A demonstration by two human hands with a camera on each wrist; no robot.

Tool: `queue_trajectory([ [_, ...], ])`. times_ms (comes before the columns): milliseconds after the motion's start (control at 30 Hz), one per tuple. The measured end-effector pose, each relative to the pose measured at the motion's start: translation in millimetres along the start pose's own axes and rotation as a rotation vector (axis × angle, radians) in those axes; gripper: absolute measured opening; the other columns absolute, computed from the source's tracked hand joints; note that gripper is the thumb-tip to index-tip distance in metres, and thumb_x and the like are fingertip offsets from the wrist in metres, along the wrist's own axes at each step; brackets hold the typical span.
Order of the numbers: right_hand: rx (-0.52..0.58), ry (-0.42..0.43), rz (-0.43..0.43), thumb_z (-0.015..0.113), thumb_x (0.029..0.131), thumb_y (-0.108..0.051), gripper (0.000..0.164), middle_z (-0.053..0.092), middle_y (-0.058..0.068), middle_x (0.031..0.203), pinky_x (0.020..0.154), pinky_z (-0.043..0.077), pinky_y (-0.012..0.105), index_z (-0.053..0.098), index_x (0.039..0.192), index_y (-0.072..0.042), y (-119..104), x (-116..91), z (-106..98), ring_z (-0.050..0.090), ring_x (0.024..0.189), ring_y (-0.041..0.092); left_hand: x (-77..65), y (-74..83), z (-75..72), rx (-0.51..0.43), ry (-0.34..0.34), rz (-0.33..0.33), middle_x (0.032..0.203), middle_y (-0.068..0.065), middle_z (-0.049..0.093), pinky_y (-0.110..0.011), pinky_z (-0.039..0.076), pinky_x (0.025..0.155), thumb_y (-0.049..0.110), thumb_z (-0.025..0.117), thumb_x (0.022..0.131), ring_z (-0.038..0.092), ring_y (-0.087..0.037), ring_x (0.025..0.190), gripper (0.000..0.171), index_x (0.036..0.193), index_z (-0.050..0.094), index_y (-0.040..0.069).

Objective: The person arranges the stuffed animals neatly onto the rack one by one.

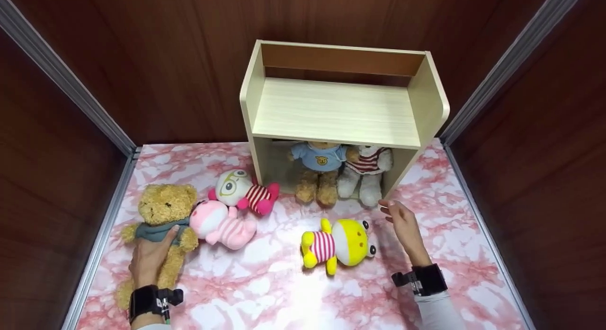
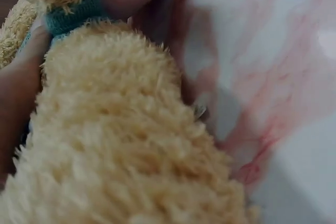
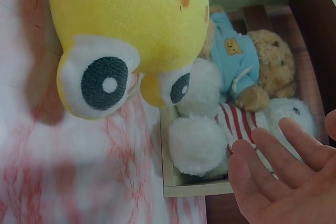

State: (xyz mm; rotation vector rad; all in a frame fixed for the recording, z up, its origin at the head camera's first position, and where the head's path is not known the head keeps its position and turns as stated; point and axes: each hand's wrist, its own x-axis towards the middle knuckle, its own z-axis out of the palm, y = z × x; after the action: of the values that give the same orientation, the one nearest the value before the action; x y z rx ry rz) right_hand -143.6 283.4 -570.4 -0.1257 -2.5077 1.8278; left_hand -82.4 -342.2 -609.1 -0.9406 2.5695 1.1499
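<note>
Left hand (image 1: 150,259) grips teddy bear (image 1: 154,231) round the middle, thumb across the green shirt; its other fingers mostly hidden. Bear is at the left of the tabletop (image 1: 274,282), face up, long axis running away from the person, head at far end, legs back beside the wrist. Can't tell if it's lifted at all. Left hand is clearly the nearer one; shelf (image 1: 336,107) lies ahead and to the right of it. In between, on that diagonal: pink toy (image 1: 222,223), seemingly against the bear's arm, and panda toy (image 1: 246,192) by the shelf's left front corner. Lower compartment has blue-shirted bear (image 1: 319,164) mid and white toy (image 1: 364,166) at right, side by side. Right hand (image 1: 400,222) holds nothing, fingers loosely bent, near shelf's right front corner. Yellow frog (image 1: 338,242) lies crosswise just beside it, head toward that hand.
</note>
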Motion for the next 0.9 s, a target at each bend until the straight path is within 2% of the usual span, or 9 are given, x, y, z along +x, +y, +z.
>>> queue_trajectory([
  [133, 0.018, -0.02, 0.029, 0.036, 0.114, -0.022, 0.045, 0.058, 0.028, 0.142, 0.1, 0.052, 0.028, 0.059, 0.136, 0.01, -0.7, -0.1, -2.9, 0.057, 0.13, 0.043, -4.6, -3.6, 9.9, -0.085, 0.113, -0.031, 0.157, -0.042, 0.025, -0.067, 0.028, 0.115, 0.089, 0.059, 0.077, 0.033, -0.059, 0.139, 0.142, 0.159, 0.003, -0.012],
  [267, 0.022, -0.024, 0.033, 0.036, 0.114, -0.019, 0.044, 0.056, 0.029, 0.143, 0.095, 0.05, 0.019, 0.058, 0.136, 0.012, -2.6, -0.2, -5.2, 0.055, 0.131, 0.044, -13.3, -3.9, 19.0, -0.148, 0.25, -0.092, 0.153, -0.039, 0.034, -0.066, 0.034, 0.11, 0.087, 0.065, 0.073, 0.041, -0.059, 0.132, 0.138, 0.159, 0.013, -0.008],
  [333, 0.016, -0.013, 0.022, 0.037, 0.114, -0.021, 0.044, 0.058, 0.028, 0.142, 0.094, 0.05, 0.018, 0.06, 0.135, 0.01, -2.5, -0.4, -5.6, 0.057, 0.13, 0.043, -18.5, -0.9, 21.4, -0.187, 0.319, -0.093, 0.15, -0.038, 0.04, -0.067, 0.036, 0.106, 0.084, 0.069, 0.072, 0.045, -0.059, 0.128, 0.133, 0.156, 0.019, -0.006],
  [433, 0.014, 0.005, -0.005, 0.039, 0.114, -0.026, 0.045, 0.061, 0.025, 0.139, 0.092, 0.051, 0.018, 0.063, 0.133, 0.008, -3.0, -1.7, -5.2, 0.059, 0.128, 0.042, -25.5, 8.8, 21.3, -0.262, 0.407, -0.047, 0.149, -0.033, 0.043, -0.067, 0.037, 0.105, 0.079, 0.075, 0.072, 0.047, -0.057, 0.128, 0.127, 0.156, 0.022, 0.0],
  [567, 0.018, 0.016, -0.043, 0.042, 0.113, -0.028, 0.045, 0.064, 0.024, 0.136, 0.093, 0.053, 0.021, 0.065, 0.131, 0.007, -5.2, -3.8, -2.7, 0.059, 0.126, 0.044, -36.4, 30.3, 20.1, -0.368, 0.479, 0.044, 0.149, -0.028, 0.046, -0.065, 0.038, 0.107, 0.07, 0.083, 0.071, 0.048, -0.054, 0.13, 0.123, 0.158, 0.024, 0.006],
  [733, 0.028, -0.009, -0.056, 0.044, 0.113, -0.03, 0.045, 0.065, 0.022, 0.134, 0.095, 0.053, 0.023, 0.065, 0.131, 0.005, -9.7, -6.4, 7.4, 0.06, 0.126, 0.043, -50.9, 63.4, 25.2, -0.445, 0.509, 0.155, 0.14, -0.027, 0.053, -0.062, 0.041, 0.106, 0.064, 0.089, 0.069, 0.053, -0.051, 0.126, 0.117, 0.153, 0.031, 0.006],
  [833, 0.031, -0.022, -0.056, 0.044, 0.113, -0.029, 0.044, 0.066, 0.021, 0.134, 0.095, 0.053, 0.023, 0.066, 0.131, 0.004, -12.7, -7.8, 14.6, 0.061, 0.126, 0.04, -58.9, 82.2, 35.0, -0.463, 0.502, 0.21, 0.139, -0.026, 0.054, -0.061, 0.042, 0.107, 0.06, 0.091, 0.068, 0.054, -0.049, 0.126, 0.117, 0.153, 0.033, 0.005],
  [900, 0.037, -0.032, -0.058, 0.043, 0.113, -0.028, 0.043, 0.066, 0.021, 0.135, 0.097, 0.053, 0.027, 0.066, 0.132, 0.004, -15.1, -9.3, 18.4, 0.061, 0.126, 0.038, -62.9, 93.5, 44.6, -0.479, 0.494, 0.255, 0.138, -0.027, 0.054, -0.06, 0.042, 0.107, 0.054, 0.093, 0.069, 0.054, -0.049, 0.126, 0.115, 0.152, 0.033, 0.002],
])
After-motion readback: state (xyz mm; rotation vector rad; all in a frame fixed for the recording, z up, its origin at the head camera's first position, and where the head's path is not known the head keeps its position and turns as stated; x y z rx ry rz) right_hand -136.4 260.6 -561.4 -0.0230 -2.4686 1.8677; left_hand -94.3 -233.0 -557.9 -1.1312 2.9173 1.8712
